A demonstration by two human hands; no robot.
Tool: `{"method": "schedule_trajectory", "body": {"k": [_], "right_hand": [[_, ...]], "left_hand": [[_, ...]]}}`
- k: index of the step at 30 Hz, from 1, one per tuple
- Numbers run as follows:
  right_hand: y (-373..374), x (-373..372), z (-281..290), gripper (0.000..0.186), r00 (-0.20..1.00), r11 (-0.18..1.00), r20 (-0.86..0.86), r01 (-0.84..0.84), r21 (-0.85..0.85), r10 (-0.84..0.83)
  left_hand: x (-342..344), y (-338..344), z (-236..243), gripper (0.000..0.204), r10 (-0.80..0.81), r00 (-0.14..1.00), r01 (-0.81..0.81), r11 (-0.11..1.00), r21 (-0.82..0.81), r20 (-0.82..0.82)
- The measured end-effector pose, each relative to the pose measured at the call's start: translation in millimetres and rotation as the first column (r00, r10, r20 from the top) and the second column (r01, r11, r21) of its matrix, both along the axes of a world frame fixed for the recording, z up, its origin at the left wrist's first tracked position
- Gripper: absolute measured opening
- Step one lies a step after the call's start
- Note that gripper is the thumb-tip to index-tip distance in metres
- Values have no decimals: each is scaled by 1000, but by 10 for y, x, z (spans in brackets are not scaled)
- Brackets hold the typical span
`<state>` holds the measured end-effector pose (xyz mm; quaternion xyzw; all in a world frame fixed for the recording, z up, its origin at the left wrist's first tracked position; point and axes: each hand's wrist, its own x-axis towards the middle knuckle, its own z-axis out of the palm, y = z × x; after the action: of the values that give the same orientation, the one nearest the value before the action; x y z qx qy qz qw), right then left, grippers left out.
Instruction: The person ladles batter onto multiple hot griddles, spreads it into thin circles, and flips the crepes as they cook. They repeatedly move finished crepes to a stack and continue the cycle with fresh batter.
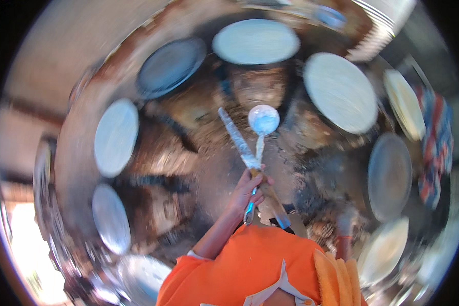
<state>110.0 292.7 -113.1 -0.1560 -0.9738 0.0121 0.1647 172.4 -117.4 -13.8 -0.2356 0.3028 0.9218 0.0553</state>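
My left hand (pixel 248 191) is closed around two tools at once, which cross above the fingers. One is a ladle (pixel 263 120) with a round bowl coated in something white. The other is a long flat spatula (pixel 235 136), its blade smeared white and its wooden handle (pixel 274 201) slanting down toward my body. My right hand (pixel 347 218) is low on the right, smeared by motion, so its fingers cannot be made out. Nearest to it are a round grey griddle (pixel 390 177) and a pale folded sheet of flatbread (pixel 384 251).
More round griddles ring me, several covered white, such as the far one (pixel 256 42) and the right one (pixel 340 93). A dark griddle (pixel 171 67) sits far left. A patterned cloth (pixel 435 145) hangs at right beside another pale folded sheet (pixel 405 105). Sooty ground (pixel 219 178) lies between.
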Motion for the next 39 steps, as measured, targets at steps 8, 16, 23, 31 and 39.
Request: {"method": "schedule_trajectory", "body": {"k": [8, 16, 23, 31, 39], "right_hand": [[-3798, 318, 148, 28, 85, 215, 200, -276, -937, 976], [-5461, 1641, 830, 25, -687, 237, 52, 177, -955, 724], [-5830, 3718, 497, 23, -945, 841, 206, 111, -530, 254], [-6022, 4484, -50, 25, -880, 789, 467, -225, -572, 87], [-6572, 4860, -800, 51, -897, -793, 429, -182, -581, -109]], "left_hand": [[1051, -764, -338, 32, 633, 770, -626, 729, -276, -77], [3238, -591, 13, 28, 979, 140, -884, 192, -425, 150], [5069, -209, -515, 20, 882, -418, -856, -301, -421, 218], [5609, -498, -1028, 16, 803, -306, -927, -129, -353, 512], [6076, -1126, -2033, 11, 945, -262, -965, -255, -58, 195]]}}
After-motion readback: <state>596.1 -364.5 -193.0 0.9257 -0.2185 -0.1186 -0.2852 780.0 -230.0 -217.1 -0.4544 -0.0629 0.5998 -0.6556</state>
